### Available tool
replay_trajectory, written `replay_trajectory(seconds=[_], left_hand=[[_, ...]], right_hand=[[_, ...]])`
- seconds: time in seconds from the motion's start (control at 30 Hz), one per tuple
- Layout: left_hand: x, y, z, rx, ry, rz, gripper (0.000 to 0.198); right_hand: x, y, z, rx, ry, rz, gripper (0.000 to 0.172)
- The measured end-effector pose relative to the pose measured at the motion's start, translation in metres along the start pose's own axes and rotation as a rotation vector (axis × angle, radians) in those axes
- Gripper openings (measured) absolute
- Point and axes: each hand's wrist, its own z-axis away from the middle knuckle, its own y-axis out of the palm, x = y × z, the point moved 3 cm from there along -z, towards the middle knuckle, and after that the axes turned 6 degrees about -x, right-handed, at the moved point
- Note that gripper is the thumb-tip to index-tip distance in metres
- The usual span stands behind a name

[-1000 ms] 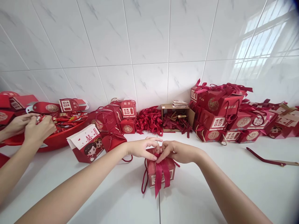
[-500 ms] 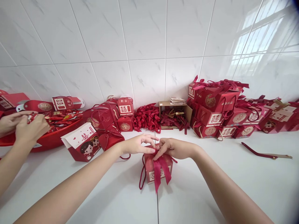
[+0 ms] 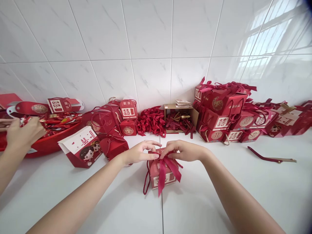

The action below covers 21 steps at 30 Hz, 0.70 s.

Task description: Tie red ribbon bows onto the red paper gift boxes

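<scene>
Left hand [image 3: 138,152] and right hand [image 3: 184,151], fingers pinched tight on the ribbon [image 3: 162,174] atop the gift box [image 3: 153,177]. An uneven tug could pull it loose or tip the box.

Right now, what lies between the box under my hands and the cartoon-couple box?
In the head view, one small dark red box, next to the cartoon-couple box; your left hand is above the rest.

beyond the hands [image 3: 138,152]: cardboard box [image 3: 170,106] of ribbon strips, ribbon pile [image 3: 151,120]. right: stacked gift boxes [image 3: 224,113], loose strip [image 3: 265,158] on the surface [image 3: 243,201]. left: cartoon-print box [image 3: 81,148], red tray [image 3: 53,144], co-worker's hand [image 3: 23,133].
</scene>
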Motion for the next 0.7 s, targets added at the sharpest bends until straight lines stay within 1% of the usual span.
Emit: replay_trajectory(seconds=[0.07, 0.17, 0.23, 0.3, 0.37, 0.47, 0.5, 0.63, 0.7], left_hand=[[0.000, -0.001, 0.002, 0.009, 0.007, 0.052, 0.018], [0.001, 0.000, 0.004, 0.029, 0.006, 0.174, 0.010], [0.001, 0.002, 0.004, 0.038, -0.002, 0.241, 0.008], [0.001, 0.004, 0.003, 0.015, -0.020, 0.252, 0.011], [0.001, 0.005, 0.001, -0.055, -0.046, 0.199, 0.013], [-0.003, 0.006, 0.000, -0.158, -0.062, 0.106, 0.009], [-0.005, 0.008, -0.001, -0.186, -0.053, 0.086, 0.010], [-0.012, 0.020, -0.001, -0.334, 0.030, 0.051, 0.025], [-0.013, 0.027, -0.001, -0.389, 0.028, 0.056, 0.025]], right_hand=[[-0.001, -0.005, 0.002, -0.070, 0.059, -0.041, 0.021], [-0.005, -0.009, 0.004, -0.154, 0.152, -0.070, 0.022], [-0.006, -0.009, 0.004, -0.162, 0.154, -0.090, 0.020], [-0.007, -0.010, 0.003, -0.178, 0.142, -0.097, 0.016], [-0.008, -0.011, 0.003, -0.202, 0.138, -0.104, 0.014], [-0.009, -0.012, 0.002, -0.224, 0.134, -0.129, 0.014], [-0.010, -0.012, 0.002, -0.226, 0.132, -0.139, 0.014], [-0.012, -0.012, 0.001, -0.243, 0.134, -0.164, 0.014], [-0.013, -0.012, 0.001, -0.259, 0.138, -0.193, 0.014]])
